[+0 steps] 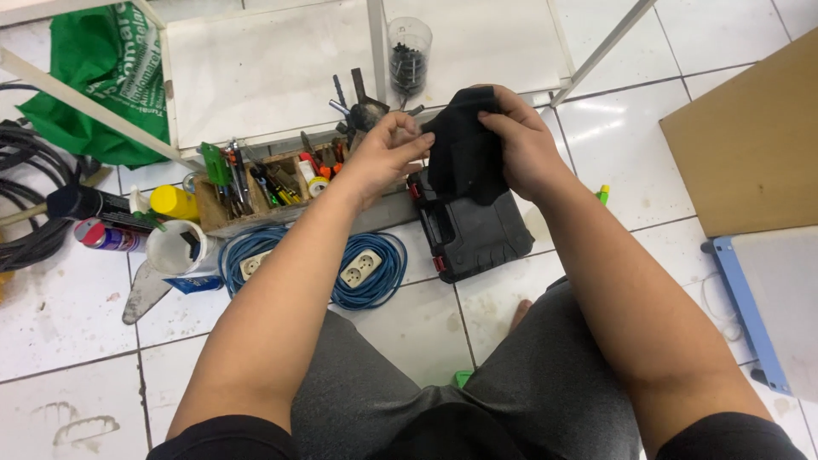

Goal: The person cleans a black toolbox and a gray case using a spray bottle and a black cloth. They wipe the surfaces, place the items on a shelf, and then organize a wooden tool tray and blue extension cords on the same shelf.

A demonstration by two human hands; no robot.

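Both hands are pinched up on a floppy black fabric piece [464,153], looks like a glove or a small pouch, matte and soft, hard to say which. The left hand [385,158] has its thumb and fingertips closed on the cloth's left edge, the rest of the fingers curled loosely. The right hand [520,140] is wrapped over the top right corner, fingers closed around it, thumb tucked in front. So the cloth hangs between the two hands, held up off the floor, with most of it drooping below the fingers.

Right under it sits one black hard plastic tool case [473,234], open, ribbed texture, red latches on its left side. Next to that is one coil of blue extension cable [341,273] with two white socket blocks lying in it. Behind the left hand is a wooden tool tray [256,192] crammed with screwdrivers and pliers, too many to count. One clear plastic cup of dark screws [409,60] stands on the white table frame [256,68]. Further left: one yellow bottle [175,203], one spray can [106,236], one white tub [177,247], a green bag [102,68]. Floor is glossy white tile [68,307], scuffed and dirty. A tan board [750,145] is off to the right.
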